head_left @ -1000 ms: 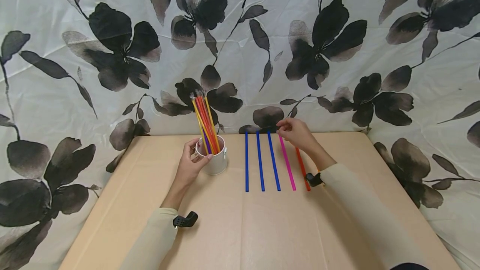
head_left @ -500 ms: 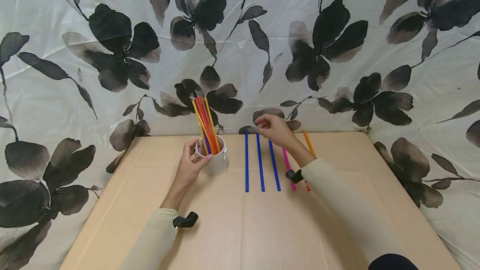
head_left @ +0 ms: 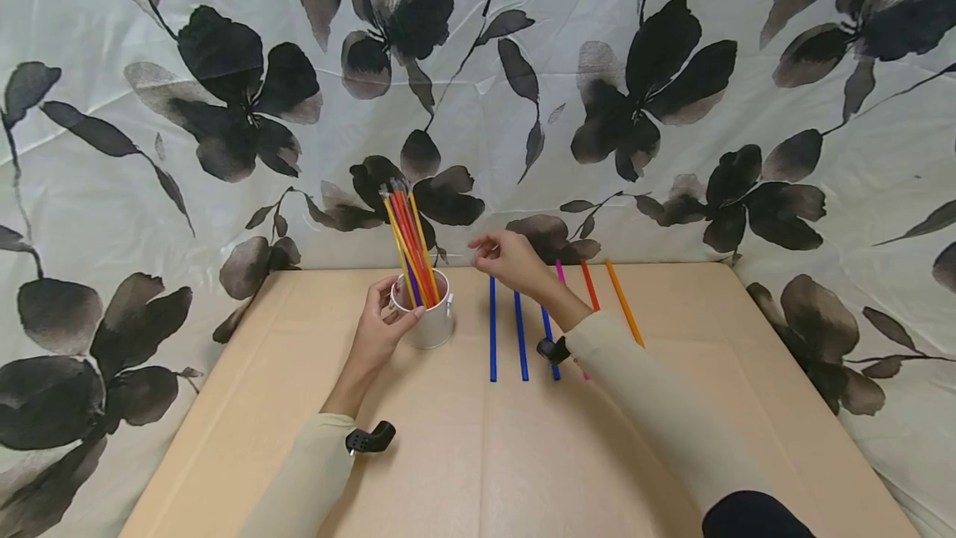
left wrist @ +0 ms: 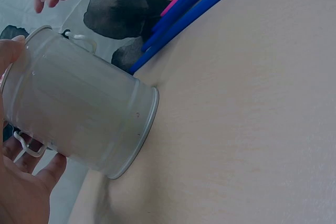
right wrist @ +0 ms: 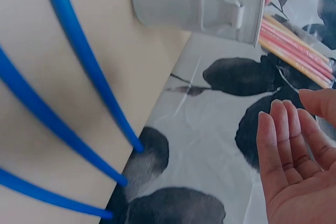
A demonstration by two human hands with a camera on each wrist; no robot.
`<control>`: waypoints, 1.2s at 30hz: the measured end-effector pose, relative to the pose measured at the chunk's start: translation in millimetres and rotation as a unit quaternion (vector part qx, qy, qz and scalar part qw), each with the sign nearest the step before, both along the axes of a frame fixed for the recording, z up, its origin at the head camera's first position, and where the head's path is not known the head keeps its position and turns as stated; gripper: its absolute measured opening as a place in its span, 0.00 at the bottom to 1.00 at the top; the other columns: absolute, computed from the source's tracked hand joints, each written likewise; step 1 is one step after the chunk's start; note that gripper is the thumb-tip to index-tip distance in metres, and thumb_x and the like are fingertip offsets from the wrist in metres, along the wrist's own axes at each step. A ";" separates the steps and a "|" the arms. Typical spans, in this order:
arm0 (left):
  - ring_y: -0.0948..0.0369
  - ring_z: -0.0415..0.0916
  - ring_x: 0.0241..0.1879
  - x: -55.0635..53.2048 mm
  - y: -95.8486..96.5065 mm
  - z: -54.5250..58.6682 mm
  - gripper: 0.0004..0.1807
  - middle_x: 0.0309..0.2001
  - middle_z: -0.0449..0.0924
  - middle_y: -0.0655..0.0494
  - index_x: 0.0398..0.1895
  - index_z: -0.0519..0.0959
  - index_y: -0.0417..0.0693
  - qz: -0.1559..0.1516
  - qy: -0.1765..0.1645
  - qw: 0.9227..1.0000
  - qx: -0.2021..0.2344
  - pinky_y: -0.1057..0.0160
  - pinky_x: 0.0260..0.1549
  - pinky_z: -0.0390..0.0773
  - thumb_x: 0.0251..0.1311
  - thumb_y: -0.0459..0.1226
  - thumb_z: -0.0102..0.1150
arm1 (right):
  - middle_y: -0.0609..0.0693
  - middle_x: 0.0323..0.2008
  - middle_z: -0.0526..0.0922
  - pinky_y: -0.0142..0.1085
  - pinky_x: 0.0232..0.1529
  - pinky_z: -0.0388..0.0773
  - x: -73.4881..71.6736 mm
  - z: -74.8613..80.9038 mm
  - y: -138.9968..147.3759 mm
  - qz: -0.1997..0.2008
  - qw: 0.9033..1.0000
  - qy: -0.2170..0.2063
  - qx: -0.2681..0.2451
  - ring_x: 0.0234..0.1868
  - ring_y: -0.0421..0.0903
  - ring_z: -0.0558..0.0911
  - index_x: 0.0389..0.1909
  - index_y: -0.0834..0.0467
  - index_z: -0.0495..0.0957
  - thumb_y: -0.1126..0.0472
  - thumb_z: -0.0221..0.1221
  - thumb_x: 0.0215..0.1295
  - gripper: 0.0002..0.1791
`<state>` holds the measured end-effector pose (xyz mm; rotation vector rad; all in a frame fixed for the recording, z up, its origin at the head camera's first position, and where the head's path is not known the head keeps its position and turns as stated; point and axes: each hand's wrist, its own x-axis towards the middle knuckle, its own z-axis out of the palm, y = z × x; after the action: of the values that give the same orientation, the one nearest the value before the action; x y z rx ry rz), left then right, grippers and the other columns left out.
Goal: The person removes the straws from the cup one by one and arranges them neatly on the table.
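Observation:
My left hand [head_left: 376, 329] grips a small white metal pail [head_left: 433, 329] by its near left side, thumb at the rim. Upright inside the pail, leaning a little left, stands a bunch of red, yellow and purple straws [head_left: 411, 243]. My right hand [head_left: 515, 262] hovers past the table's far edge, to the right of the pail, with loosely bent fingers and nothing held. In the right wrist view its fingers [right wrist: 281, 140] are nearly straight. Under the right hand and wrist lie three blue straws [head_left: 493, 330], partly covered in the head view.
A pink straw [head_left: 560, 271], a red straw [head_left: 590, 285] and an orange straw [head_left: 624, 303] lie to the right of the blue ones, partly behind my right arm. A white cloth with dark flowers [head_left: 642, 106] hangs behind the wooden table [head_left: 418, 455].
My right hand has moved left, from above the pink straw, across the blue straws and closer to the pail. My left hand and the pail have stayed in place.

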<state>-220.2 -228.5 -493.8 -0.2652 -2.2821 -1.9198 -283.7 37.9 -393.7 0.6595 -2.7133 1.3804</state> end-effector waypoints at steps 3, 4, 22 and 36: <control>0.48 0.60 0.72 -0.5 -0.3 0.0 0.43 0.71 0.62 0.45 0.74 0.58 0.48 -0.001 0.002 1.000 0.002 0.41 0.71 0.64 0.61 0.41 0.71 | 0.50 0.39 0.83 0.34 0.42 0.84 0.1 -1.7 -10.0 0.005 1.000 -0.003 0.004 0.40 0.46 0.81 0.51 0.57 0.82 0.63 0.63 0.68 0.12; 0.48 0.60 0.72 -0.5 -0.4 0.0 0.43 0.71 0.62 0.44 0.74 0.58 0.47 -0.002 0.002 1.000 0.002 0.41 0.71 0.64 0.62 0.41 0.71 | 0.49 0.39 0.83 0.34 0.42 0.85 0.5 -2.2 -13.2 0.007 1.000 -0.005 0.005 0.40 0.46 0.81 0.52 0.57 0.82 0.63 0.63 0.68 0.12; 0.45 0.59 0.72 7.0 -1.1 10.2 0.43 0.71 0.61 0.41 0.75 0.56 0.45 -0.018 -0.016 1.000 0.012 0.39 0.72 0.61 0.63 0.37 0.70 | 0.51 0.42 0.84 0.31 0.42 0.84 10.4 -0.5 -64.5 0.060 0.998 -0.010 -0.010 0.42 0.45 0.83 0.54 0.62 0.80 0.64 0.62 0.69 0.14; 0.40 0.59 0.71 18.4 1.9 31.6 0.43 0.71 0.60 0.34 0.75 0.55 0.38 -0.030 -0.017 0.999 0.021 0.38 0.71 0.62 0.62 0.33 0.68 | 0.53 0.52 0.84 0.34 0.50 0.85 16.0 -2.7 -92.8 0.092 0.995 -0.039 0.012 0.49 0.45 0.84 0.58 0.60 0.79 0.65 0.62 0.70 0.17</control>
<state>-201.8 -226.7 -462.2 -0.3004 -2.2776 -2.0141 -267.7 -54.8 -396.3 0.8952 -2.7945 1.4404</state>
